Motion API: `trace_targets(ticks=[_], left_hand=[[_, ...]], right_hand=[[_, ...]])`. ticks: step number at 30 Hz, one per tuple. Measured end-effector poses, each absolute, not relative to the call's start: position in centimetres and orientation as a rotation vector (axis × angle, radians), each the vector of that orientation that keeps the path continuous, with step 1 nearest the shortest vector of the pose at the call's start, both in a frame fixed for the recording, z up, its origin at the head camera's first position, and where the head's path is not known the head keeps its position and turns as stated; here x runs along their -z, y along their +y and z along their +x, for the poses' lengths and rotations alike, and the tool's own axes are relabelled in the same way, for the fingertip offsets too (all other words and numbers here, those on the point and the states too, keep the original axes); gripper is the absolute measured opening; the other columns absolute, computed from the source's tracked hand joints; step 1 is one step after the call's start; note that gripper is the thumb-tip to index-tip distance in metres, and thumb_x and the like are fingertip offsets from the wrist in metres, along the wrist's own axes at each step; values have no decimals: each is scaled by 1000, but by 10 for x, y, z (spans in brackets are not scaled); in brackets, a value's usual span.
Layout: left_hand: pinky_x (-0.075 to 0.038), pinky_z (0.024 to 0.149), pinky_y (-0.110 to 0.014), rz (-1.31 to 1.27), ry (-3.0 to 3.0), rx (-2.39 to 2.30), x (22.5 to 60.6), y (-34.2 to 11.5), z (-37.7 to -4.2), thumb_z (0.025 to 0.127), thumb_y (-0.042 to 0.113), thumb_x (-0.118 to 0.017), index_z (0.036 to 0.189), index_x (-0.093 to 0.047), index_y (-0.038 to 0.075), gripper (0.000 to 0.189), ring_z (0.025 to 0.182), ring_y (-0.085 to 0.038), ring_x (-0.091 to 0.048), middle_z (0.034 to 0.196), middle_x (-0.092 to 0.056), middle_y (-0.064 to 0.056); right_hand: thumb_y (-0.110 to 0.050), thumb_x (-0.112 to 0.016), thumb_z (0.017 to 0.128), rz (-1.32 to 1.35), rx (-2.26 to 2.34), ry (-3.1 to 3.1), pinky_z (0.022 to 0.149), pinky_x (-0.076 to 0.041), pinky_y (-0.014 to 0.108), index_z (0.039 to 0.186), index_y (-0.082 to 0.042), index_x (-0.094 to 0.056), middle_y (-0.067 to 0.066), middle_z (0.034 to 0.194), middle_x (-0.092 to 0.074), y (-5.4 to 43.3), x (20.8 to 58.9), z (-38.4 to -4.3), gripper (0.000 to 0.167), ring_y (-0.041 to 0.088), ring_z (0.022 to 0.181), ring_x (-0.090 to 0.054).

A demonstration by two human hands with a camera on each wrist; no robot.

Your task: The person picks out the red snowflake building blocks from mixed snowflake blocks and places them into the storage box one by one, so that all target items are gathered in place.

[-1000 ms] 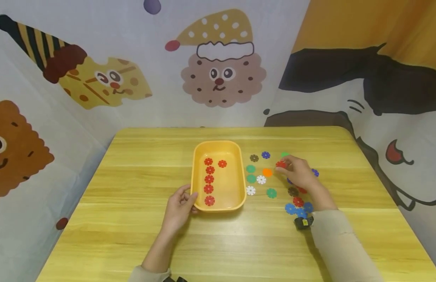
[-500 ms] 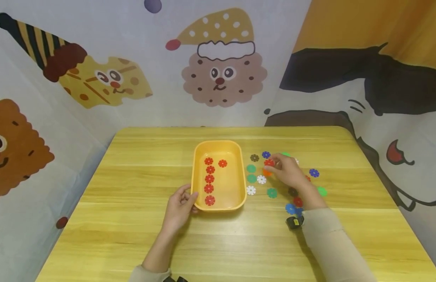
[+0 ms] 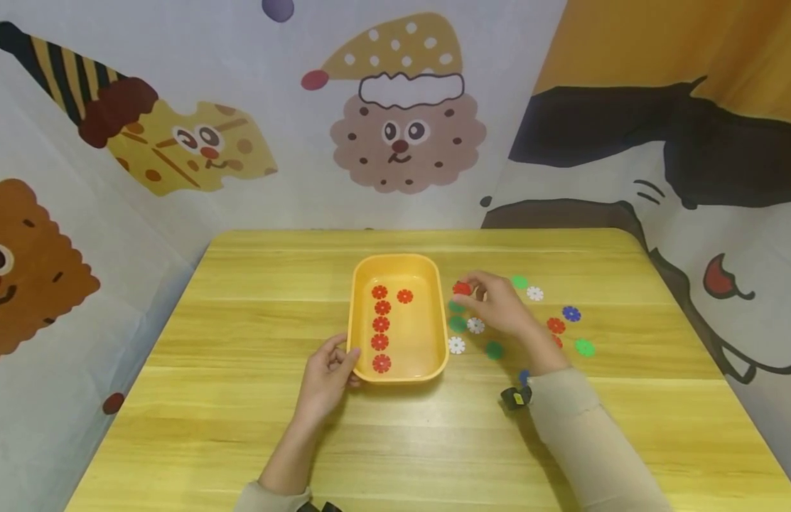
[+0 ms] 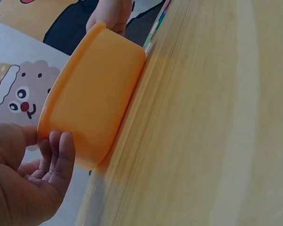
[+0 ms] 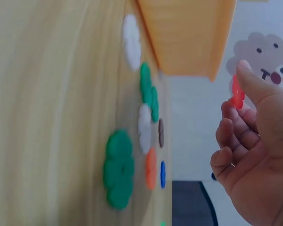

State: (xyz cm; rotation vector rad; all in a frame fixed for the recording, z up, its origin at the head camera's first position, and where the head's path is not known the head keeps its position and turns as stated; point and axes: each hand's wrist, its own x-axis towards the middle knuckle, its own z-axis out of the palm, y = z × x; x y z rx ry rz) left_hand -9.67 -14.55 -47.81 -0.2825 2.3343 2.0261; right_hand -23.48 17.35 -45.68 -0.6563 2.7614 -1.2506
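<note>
A yellow-orange plastic tray [image 3: 421,348] sits on the wooden table. Inside it, several red snowflake discs [image 3: 381,324] form a column along the left side, with one more red disc [image 3: 404,296] beside the top of it. My left hand [image 3: 326,371] grips the tray's near left corner, thumb over the rim; the left wrist view shows its fingers curled against the outer wall [image 4: 94,89]. Just right of the tray, my right hand [image 3: 499,302] pinches a red snowflake disc [image 5: 237,92] between thumb and finger, held above the table.
Loose discs lie right of the tray: green [image 5: 119,169], white [image 3: 456,345], orange [image 5: 151,168], brown [image 5: 161,133], blue [image 3: 571,313] and red [image 3: 556,325]. My right hand and forearm hide some in the head view. A cartoon-printed cloth [image 3: 293,206] hangs behind the table.
My right hand has moved left with the red disc, from over the loose pieces to near the tray's right rim. The left hand and the tray have stayed in place.
</note>
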Motion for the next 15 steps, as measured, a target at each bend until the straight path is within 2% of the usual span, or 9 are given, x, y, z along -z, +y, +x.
trace_targets(ticks=[4,8,12,15], left_hand=[[-65,62,-31,-287,2334,-2026,479,-146,-97,99,9,-65,143,-47,-5,49,66,-23,-67,85,-61,-19],[-65,62,-31,-293,2333,-2026,479,-146,-96,99,8,-65,143,-47,-5,49,66,-23,-67,85,-61,-20],[-65,62,-32,-290,2334,-2030,479,-146,-96,99,8,-65,143,-48,-5,49,66,-22,-67,85,-61,-18],[-65,62,-32,-285,2333,-2034,479,-146,-96,99,9,-65,143,-48,-5,48,66,-22,-67,85,-61,-17]], right_hand=[[-25,-76,93,-734,1265,2774,60,-52,26,125,3,-63,10,98,-64,161,454,-235,44,20,79,-57],[-24,-76,94,-773,1273,2746,60,-52,27,123,2,-64,9,98,-64,146,452,-234,41,19,79,-56],[-24,-75,94,-792,1263,2725,65,-54,29,124,4,-63,9,102,-65,133,450,-232,43,19,80,-57],[-24,-76,93,-814,1251,2738,67,-55,29,124,4,-63,8,99,-65,125,449,-230,44,18,79,-56]])
